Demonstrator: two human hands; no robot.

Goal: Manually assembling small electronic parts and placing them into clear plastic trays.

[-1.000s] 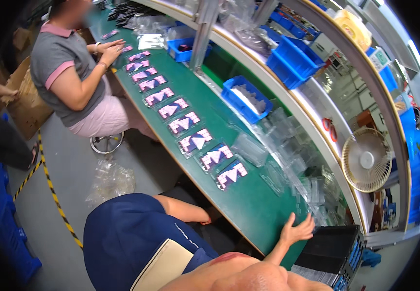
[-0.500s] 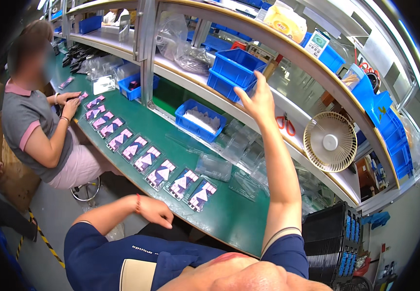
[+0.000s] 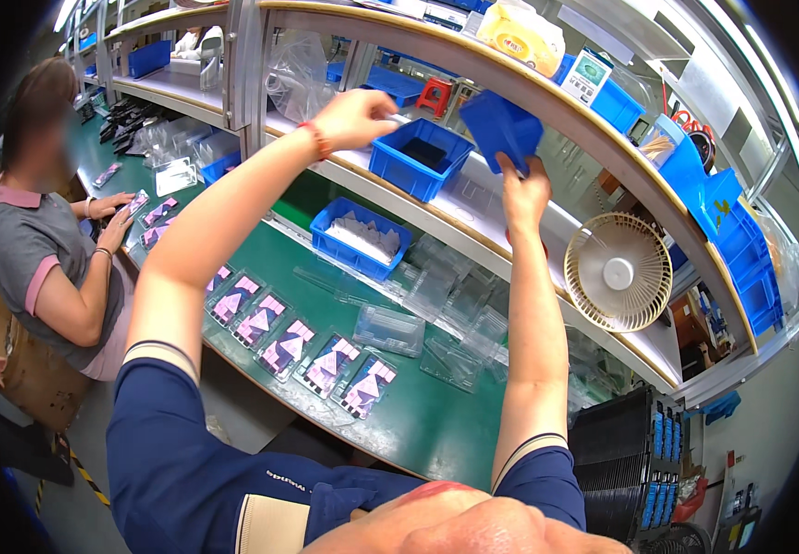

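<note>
My right hand (image 3: 526, 192) grips the lower edge of a small blue plastic bin (image 3: 503, 125), held tilted up above the shelf. A second blue bin (image 3: 401, 177) rests on the shelf just left of it, with dark contents visible inside. Over that bin's far left side my left hand (image 3: 351, 118) reaches out, fingers loosely bent and apart, with nothing visible in them. Below the shelf, a blue bin (image 3: 330, 242) on the green table (image 3: 399, 434) contains white pieces. Purple, pink and white cards in clear trays (image 3: 327, 363) lie in a row along the table.
Clear plastic cases (image 3: 388, 331) lie beyond the cards. A round fan (image 3: 617, 273) stands at the shelf's right end. The upper shelf edge (image 3: 418, 30) runs above my hands. Stacked black trays (image 3: 612, 462) stand at right. A co-worker (image 3: 58, 231) sits at left, handling a card.
My right hand has taken hold of the upper blue bin and lifted it off the lower one. My left hand has risen from near my body to the shelf.
</note>
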